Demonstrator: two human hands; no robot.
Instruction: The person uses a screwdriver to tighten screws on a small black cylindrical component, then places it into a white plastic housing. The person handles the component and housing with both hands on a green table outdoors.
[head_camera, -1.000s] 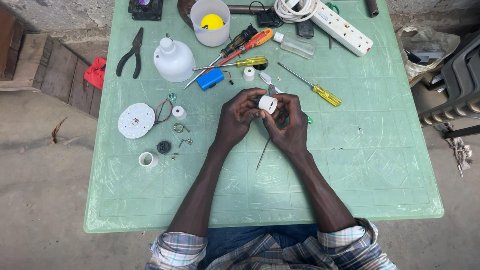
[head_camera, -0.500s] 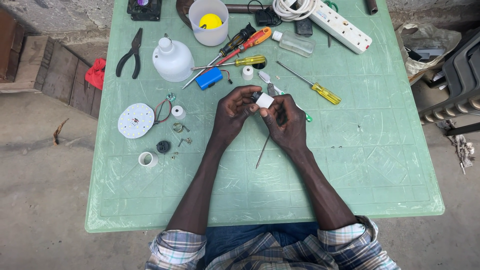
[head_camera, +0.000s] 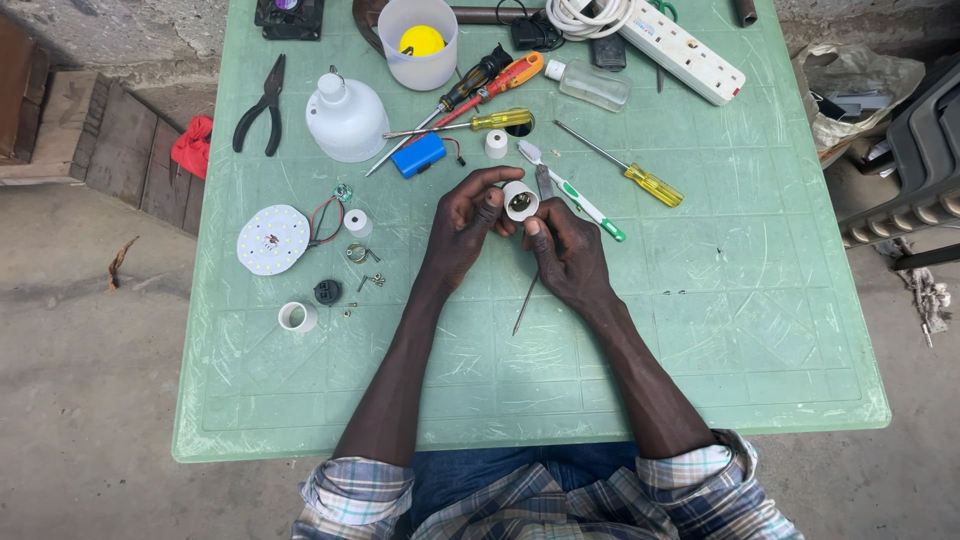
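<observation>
Both hands meet above the green desk (head_camera: 700, 330): the left hand (head_camera: 462, 228) pinches a small white bulb socket (head_camera: 520, 200) at its fingertips, while the right hand (head_camera: 570, 255) grips a thin tool (head_camera: 524, 305) (its upper end hidden in the fist) and touches the socket's rim with its thumb.

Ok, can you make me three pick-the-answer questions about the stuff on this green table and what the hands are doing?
1. Where are the black pliers?
A. left of the white bulb dome
B. beside the power strip
C. in the cup

2. What colour is the small box near the dome?
A. red
B. blue
C. yellow

3. The white lamp base is:
A. lying on the table
B. held by the left hand and right hand
C. inside the dome

Answers: 1 A, pliers lie at the dome's left; 2 B, plainly blue; 3 B, fingers of both grip it.
</observation>
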